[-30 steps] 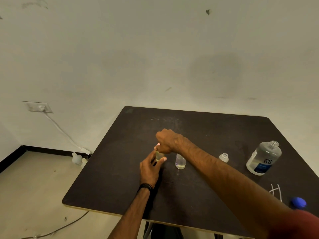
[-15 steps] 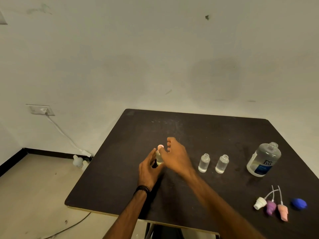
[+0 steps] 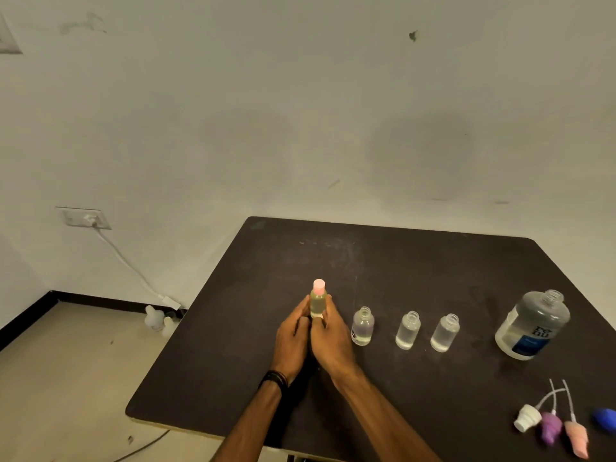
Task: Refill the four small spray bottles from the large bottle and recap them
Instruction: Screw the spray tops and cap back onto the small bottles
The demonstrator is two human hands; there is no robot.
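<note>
A dark brown, square-cornered tabletop stands against a pale, scuffed wall. Low on that wall to the left sits a white socket plate with a plug in it, and a white cable runs down from it toward the beige floor. A black skirting strip lines the foot of the wall. Two small white plastic bottles stand on the floor near the table's left edge.

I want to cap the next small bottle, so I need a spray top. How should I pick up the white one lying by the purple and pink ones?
Pinch the white spray top by its round collar, coming from above and its free left side. It lies on its side on the table. The purple spray top crowds its right side, and its thin tube looks too flimsy to grip.
</note>
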